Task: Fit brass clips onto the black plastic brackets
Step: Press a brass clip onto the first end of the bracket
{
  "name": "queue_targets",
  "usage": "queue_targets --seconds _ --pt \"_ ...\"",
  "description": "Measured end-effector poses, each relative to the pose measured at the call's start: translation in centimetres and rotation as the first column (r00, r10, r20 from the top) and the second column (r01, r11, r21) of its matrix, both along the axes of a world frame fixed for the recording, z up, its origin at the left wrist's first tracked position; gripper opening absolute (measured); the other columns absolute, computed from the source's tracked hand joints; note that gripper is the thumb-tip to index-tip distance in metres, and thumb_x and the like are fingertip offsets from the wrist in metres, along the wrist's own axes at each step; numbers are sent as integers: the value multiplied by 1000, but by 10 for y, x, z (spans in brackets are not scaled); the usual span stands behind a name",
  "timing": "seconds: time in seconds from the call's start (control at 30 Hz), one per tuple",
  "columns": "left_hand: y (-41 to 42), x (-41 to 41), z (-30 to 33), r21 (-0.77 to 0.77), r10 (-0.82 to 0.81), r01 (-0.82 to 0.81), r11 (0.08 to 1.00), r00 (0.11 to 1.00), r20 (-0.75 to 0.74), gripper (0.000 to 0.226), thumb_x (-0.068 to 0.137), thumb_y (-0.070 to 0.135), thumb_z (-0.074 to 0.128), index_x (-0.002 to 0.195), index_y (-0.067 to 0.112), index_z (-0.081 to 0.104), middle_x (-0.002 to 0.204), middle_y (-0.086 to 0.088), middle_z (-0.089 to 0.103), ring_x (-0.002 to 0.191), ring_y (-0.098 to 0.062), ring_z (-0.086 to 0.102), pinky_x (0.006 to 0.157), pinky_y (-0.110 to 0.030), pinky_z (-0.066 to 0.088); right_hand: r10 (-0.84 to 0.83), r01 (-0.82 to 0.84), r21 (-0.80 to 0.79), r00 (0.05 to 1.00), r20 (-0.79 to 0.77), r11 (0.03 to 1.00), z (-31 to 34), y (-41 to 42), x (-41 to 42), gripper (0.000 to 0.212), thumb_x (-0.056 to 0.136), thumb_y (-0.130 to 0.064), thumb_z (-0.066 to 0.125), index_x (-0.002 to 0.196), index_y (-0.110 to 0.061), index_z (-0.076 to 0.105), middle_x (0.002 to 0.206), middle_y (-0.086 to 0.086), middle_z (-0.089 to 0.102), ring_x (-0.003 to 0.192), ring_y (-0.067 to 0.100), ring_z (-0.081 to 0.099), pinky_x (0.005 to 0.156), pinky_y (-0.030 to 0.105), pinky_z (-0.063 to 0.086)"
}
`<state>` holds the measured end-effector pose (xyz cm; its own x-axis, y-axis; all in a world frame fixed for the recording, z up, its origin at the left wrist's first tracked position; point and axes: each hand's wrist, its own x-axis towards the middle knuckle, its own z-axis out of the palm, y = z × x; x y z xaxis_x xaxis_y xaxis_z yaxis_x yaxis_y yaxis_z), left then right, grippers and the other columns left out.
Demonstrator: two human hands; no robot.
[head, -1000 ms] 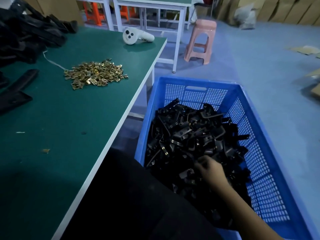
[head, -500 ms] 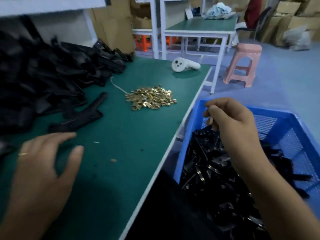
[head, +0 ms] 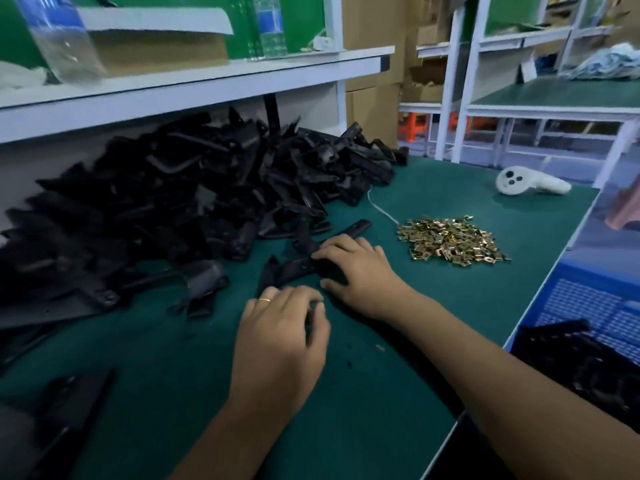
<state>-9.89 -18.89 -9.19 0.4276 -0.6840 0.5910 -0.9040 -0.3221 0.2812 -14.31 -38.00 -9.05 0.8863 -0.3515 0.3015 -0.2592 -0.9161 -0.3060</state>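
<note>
A long black plastic bracket lies on the green table in front of me. My right hand grips its right end, fingers over the top and thumb underneath. My left hand, with a ring on it, hovers just below the bracket. Its fingers are loosely curled with their tips by the bracket's near edge, and I see nothing held in them. A heap of brass clips sits to the right of my right hand. Behind and to the left rises a big pile of black brackets.
A white controller lies at the table's far right. A blue crate with black parts stands beyond the right edge. A white shelf carrying a water bottle overhangs the pile. Loose black parts lie at near left.
My right hand has come out of the blue crate, crossed to the table and taken hold of a bracket. My left hand has moved in beside it. The view has swung left.
</note>
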Motion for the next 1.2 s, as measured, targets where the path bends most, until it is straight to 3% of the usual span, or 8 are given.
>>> queue_targets --seconds 0.23,0.4,0.57,0.7,0.8,0.97,1.03,1.2 --pt "-6 3 -5 -40 27 -28 999 999 -18 16 102 30 54 101 20 67 82 12 64 78 -16 54 77 -38 46 112 -131 130 983 148 983 -4 16 -17 50 93 -25 70 135 -26 42 127 -4 42 105 22 59 85 46 54" --pt "-4 2 -3 -80 99 -115 990 979 -177 49 100 67 34 91 29 65 76 20 57 79 -10 55 65 -34 47 77 -197 307 930 361 931 -8 30 -40 41 94 -21 71 131 -23 54 112 -20 38 95 -6 49 86 13 42" --pt "-6 -1 -1 -156 -27 -27 987 944 -330 50 99 56 46 140 29 52 139 46 38 131 17 35 105 -6 27 290 -434 302 860 420 849 -3 44 -46 40 90 -7 74 128 -13 64 119 0 53 110 11 57 99 28 49" --pt "-4 5 -1 -45 -12 -2 999 951 -309 41 97 10 48 122 43 51 116 37 47 107 9 44 84 -18 42 -57 -35 252 937 346 967 -7 10 -54 27 93 -5 62 117 -17 60 116 -4 50 105 16 56 94 38 50" --pt "-6 11 -6 194 16 64 979 922 -386 52 97 6 53 137 37 45 110 30 45 108 -7 44 91 -35 42 -495 434 254 821 284 865 -7 -29 -69 20 95 -7 53 112 -14 61 113 2 49 102 29 56 83 44 52" --pt "-7 5 -10 232 -175 289 929 894 -413 86 85 48 77 153 43 25 124 47 32 123 23 29 104 -5 25 -600 577 172 787 146 798 -7 -57 -75 26 99 -27 61 118 -8 62 114 10 48 104 34 54 82 42 50" --pt "-5 4 -11 212 -234 328 920 897 -374 93 76 80 64 152 46 22 129 49 31 128 32 14 115 -11 15 -580 562 149 799 159 814 -8 -56 -73 19 100 -26 61 111 -12 63 107 7 46 94 31 54 74 40 47" --pt "-4 3 -8 167 -186 265 950 906 -381 96 62 102 44 141 48 30 117 38 39 127 10 35 105 -10 30 -555 551 77 809 196 831 -8 -52 -73 9 99 -23 62 103 -15 61 100 4 44 85 28 49 64 36 39"
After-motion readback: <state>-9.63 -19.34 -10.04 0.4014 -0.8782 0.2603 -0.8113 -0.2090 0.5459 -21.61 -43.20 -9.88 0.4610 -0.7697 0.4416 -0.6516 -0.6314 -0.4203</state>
